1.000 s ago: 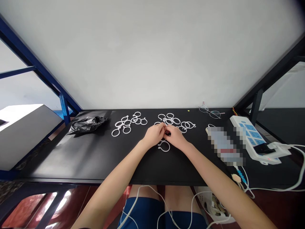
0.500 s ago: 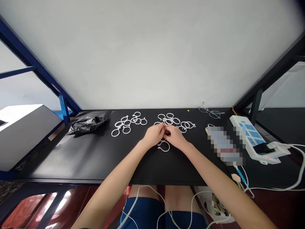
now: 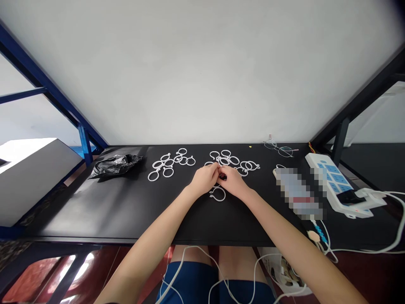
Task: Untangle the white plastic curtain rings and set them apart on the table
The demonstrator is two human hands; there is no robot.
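My left hand [image 3: 205,179] and my right hand [image 3: 233,180] meet over the middle of the black table, fingertips touching. Both are closed, and the fingers hide whatever is pinched between them. Just below the fingers, an arc of a white ring shows; I cannot tell whether it is held. Nearer to me lies a white plastic ring with small end tabs, like a curtain ring [image 3: 225,194]. Several more white rings [image 3: 225,151] lie behind my hands, some overlapping. Another cluster of linked or overlapping white rings [image 3: 168,172] is to the left.
On the left rests a crumpled black plastic bag [image 3: 115,165], with a white box [image 3: 38,181] beyond the table. Eyeglasses [image 3: 285,151] sit at the back right. A phone [image 3: 299,194] and a white power strip [image 3: 335,181] with cables occupy the right side. A wall rises behind.
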